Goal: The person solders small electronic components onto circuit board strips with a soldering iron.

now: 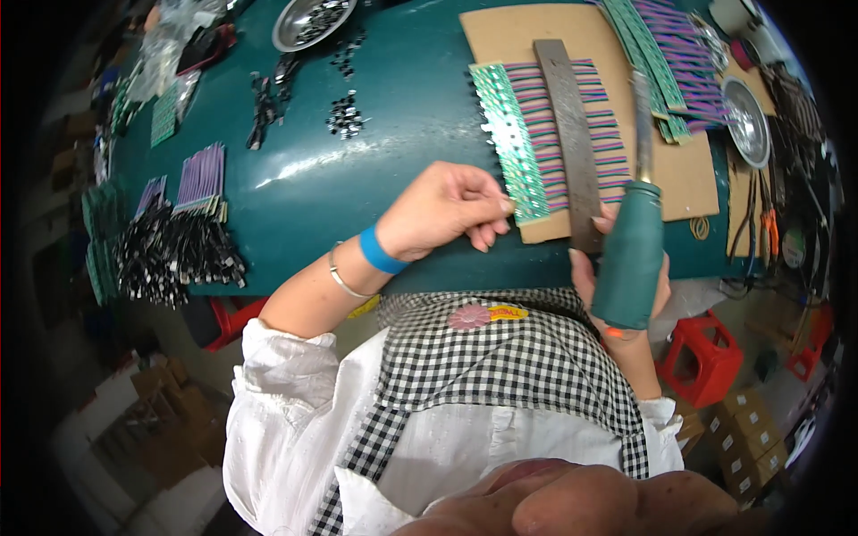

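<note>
My left hand [451, 210] is pinched shut at the near left edge of a green circuit board panel [509, 134]; whatever sits between its fingertips is too small to make out. Small dark parts stick out along the panel's left edge. Rows of dark, pink and green wires [536, 116] run rightward from the panel, under a flat grey metal bar [567, 125] lying across them. My right hand [661, 290] is closed around a soldering iron [630, 259] with a thick green handle, which hides most of its fingers. Its metal shaft points away over the cardboard [697, 179].
More green panels [645, 62] with purple wires lie at the far right, beside a metal bowl [746, 121]. Small black parts [344, 116] and another bowl [313, 43] are farther off. Bundled cables [183, 246] rest at the left. A red stool [702, 357] stands below the table's right side.
</note>
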A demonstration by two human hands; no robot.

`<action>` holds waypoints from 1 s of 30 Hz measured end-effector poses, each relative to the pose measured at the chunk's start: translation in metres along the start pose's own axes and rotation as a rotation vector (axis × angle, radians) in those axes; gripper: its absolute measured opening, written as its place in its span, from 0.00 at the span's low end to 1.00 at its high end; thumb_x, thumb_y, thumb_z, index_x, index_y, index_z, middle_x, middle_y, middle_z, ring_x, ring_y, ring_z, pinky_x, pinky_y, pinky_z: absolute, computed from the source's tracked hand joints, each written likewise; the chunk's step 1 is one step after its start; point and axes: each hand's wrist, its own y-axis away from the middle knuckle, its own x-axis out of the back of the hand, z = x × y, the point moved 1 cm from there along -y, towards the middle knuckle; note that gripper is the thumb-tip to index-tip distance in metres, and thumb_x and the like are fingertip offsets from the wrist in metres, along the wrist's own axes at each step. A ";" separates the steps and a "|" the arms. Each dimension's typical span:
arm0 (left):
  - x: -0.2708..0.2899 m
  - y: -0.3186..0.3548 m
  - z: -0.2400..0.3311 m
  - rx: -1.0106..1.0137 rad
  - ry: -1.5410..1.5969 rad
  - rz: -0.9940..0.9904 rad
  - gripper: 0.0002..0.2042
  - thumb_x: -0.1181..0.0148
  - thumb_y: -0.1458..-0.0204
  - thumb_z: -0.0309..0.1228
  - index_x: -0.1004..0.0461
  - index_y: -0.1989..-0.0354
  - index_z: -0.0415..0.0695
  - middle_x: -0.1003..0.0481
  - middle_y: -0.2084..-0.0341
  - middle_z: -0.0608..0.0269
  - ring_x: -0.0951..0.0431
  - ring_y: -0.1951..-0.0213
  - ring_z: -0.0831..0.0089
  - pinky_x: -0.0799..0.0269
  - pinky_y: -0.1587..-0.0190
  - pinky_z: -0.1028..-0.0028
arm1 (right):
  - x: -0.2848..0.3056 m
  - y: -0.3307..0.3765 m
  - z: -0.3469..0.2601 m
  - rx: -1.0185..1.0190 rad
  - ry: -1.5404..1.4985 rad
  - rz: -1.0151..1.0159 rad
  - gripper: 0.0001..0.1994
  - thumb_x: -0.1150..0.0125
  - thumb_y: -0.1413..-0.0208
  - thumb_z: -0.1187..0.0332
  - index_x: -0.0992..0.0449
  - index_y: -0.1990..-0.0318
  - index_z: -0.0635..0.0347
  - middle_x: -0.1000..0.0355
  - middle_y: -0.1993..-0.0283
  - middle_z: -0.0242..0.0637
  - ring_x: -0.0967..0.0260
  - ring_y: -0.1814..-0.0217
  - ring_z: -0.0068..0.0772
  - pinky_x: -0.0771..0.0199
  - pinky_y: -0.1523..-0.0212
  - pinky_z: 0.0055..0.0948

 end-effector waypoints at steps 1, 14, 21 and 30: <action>-0.004 0.000 -0.001 -0.015 -0.007 -0.018 0.06 0.43 0.49 0.26 0.27 0.70 0.35 0.25 0.79 0.60 0.26 0.80 0.79 0.28 0.77 0.83 | 0.004 0.003 -0.001 -0.094 0.018 0.018 0.23 0.31 0.64 0.77 0.30 0.55 0.60 0.29 0.56 0.32 0.31 0.59 0.23 0.33 0.64 0.17; 0.114 0.040 0.014 -0.610 -0.810 0.822 0.04 0.42 0.51 0.24 0.24 0.68 0.38 0.25 0.78 0.68 0.30 0.78 0.85 0.32 0.76 0.83 | 0.022 0.015 0.018 -0.156 -0.438 0.028 0.29 0.46 0.51 0.84 0.47 0.40 0.66 0.32 0.56 0.45 0.31 0.65 0.28 0.31 0.63 0.22; 0.159 0.032 0.015 -0.610 -0.942 0.993 0.06 0.37 0.58 0.27 0.23 0.70 0.42 0.25 0.77 0.61 0.26 0.75 0.71 0.31 0.70 0.75 | 0.031 0.015 0.020 -0.210 -0.613 0.103 0.28 0.45 0.51 0.82 0.46 0.41 0.69 0.32 0.59 0.45 0.32 0.67 0.27 0.31 0.66 0.21; 0.152 0.033 0.015 -0.504 -1.027 1.033 0.06 0.38 0.57 0.29 0.26 0.74 0.42 0.28 0.75 0.58 0.27 0.72 0.63 0.32 0.68 0.68 | 0.026 0.021 0.017 -0.292 -0.764 0.063 0.29 0.44 0.54 0.82 0.46 0.41 0.68 0.31 0.62 0.42 0.32 0.71 0.24 0.33 0.74 0.15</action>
